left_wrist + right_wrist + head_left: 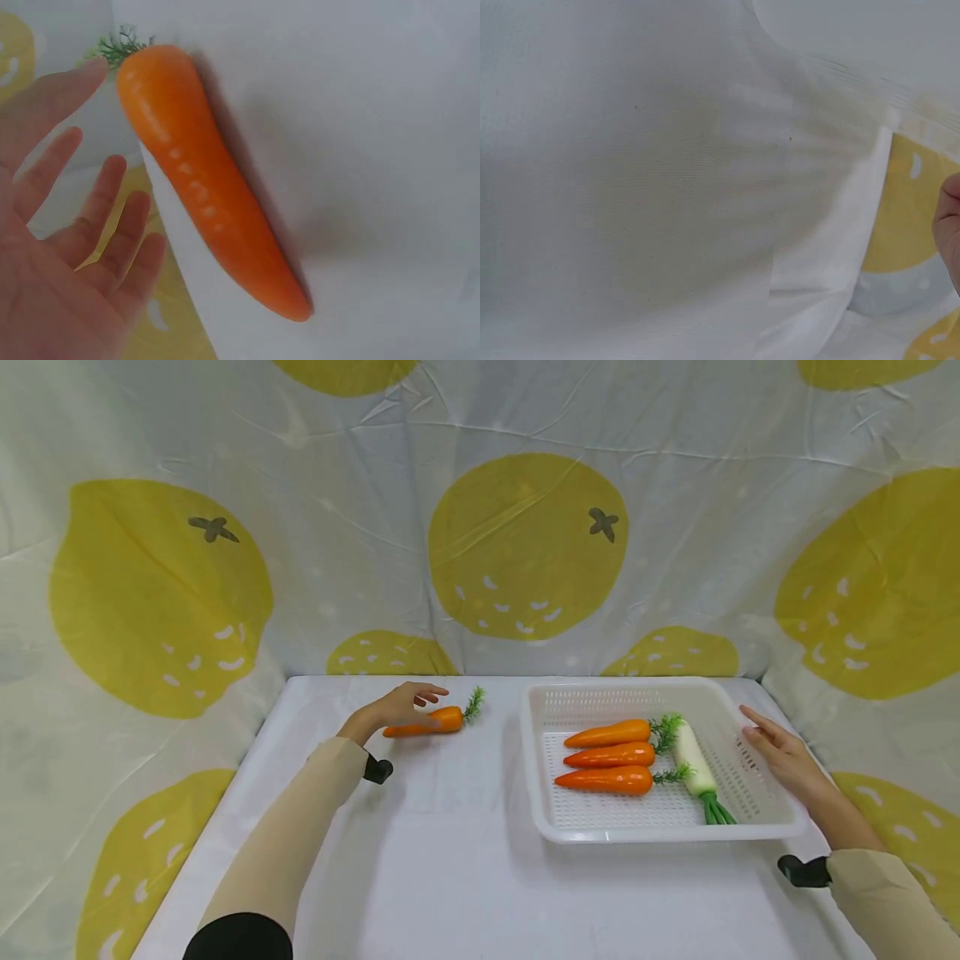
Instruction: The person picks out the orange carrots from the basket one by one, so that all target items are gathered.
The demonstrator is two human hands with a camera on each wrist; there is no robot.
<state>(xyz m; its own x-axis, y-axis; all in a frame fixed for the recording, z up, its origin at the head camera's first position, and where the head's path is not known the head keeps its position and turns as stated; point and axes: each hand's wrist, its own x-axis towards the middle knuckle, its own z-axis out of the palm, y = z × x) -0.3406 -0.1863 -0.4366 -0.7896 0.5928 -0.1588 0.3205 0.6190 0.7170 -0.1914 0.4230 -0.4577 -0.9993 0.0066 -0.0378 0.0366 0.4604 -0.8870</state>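
An orange carrot with a green leafy top (447, 720) lies on the left part of the white table. My left hand (405, 706) hovers over it, fingers apart and loosely bent; the left wrist view shows the palm and fingers (97, 217) beside the carrot (199, 172), not closed round it. At the right, a white plastic basket (622, 835) holds three carrots (607, 756) side by side and a white radish (693, 756) with green stems. My right hand (787, 760) is at the basket's right rim with extended fingers; whether it touches is unclear. Only its edge (949, 225) shows in the right wrist view.
A white cloth covers the table (450, 877). Behind it and at both sides hangs a pale curtain (375, 543) printed with large yellow lemons. The basket stands near the table's back right corner.
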